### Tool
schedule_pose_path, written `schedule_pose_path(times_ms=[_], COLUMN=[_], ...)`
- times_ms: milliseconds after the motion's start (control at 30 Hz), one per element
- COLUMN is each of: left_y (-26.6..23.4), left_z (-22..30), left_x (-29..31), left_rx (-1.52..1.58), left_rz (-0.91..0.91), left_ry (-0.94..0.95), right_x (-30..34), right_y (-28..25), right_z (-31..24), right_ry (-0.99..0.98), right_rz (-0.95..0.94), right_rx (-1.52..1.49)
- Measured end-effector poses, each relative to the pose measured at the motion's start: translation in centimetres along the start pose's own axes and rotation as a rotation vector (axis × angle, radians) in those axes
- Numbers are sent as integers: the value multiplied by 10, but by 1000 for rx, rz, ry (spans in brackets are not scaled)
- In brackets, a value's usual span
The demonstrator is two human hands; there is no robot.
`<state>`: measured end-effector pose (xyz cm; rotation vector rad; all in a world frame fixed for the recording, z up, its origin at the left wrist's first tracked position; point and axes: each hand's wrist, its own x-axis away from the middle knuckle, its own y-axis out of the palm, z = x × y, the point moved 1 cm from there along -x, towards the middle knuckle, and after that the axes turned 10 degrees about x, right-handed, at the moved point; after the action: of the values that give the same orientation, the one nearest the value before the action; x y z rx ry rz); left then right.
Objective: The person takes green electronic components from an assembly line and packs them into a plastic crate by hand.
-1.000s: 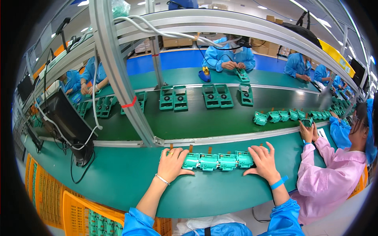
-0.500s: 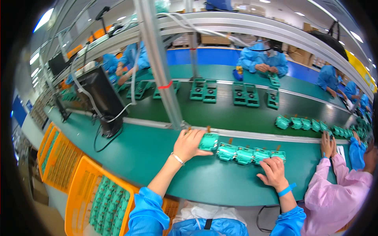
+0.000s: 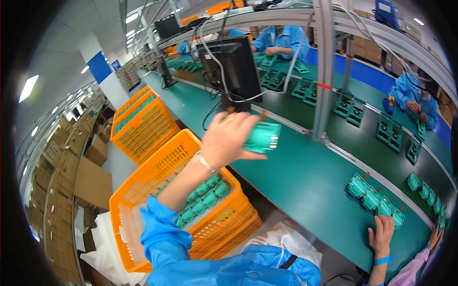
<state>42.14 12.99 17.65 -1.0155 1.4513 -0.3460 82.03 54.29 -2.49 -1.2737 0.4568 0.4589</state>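
My left hand is raised over the edge of the bench by the orange crate, fingers closed around a green plastic housing. Light-coloured contacts show on the housing's right end, and the hand is slightly blurred. My right hand rests low at the right of the bench, holding nothing, its loosely spread fingertips at the near end of a row of several green housings. Small brown tabs stick up from that row. More green housings lie in rows inside the orange crate, partly hidden behind my left forearm.
A second orange crate with green parts stands farther left. Behind my left hand are a black monitor and cables. A metal post rises from the bench. Green trays sit on the line beyond. A pink sleeve is at right.
The view has turned left. My left hand has lifted the end housing off the bench and carried it left, over by the crate. My right hand stays by the remaining row.
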Motion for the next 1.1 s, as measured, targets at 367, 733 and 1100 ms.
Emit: schedule_pose_path(times_ms=[367,733,1100], left_y=[-17,53,82], left_z=[-8,50,65], left_x=[314,429,453], left_rx=[128,307,243], left_rz=[-671,-992,-798], left_ry=[-1046,-1338,-1357], right_x=[21,32,23], right_y=[17,20,15], right_z=[11,18,12], right_ry=[118,190,280], right_rz=[-137,-145,-132], right_rx=[55,95,139])
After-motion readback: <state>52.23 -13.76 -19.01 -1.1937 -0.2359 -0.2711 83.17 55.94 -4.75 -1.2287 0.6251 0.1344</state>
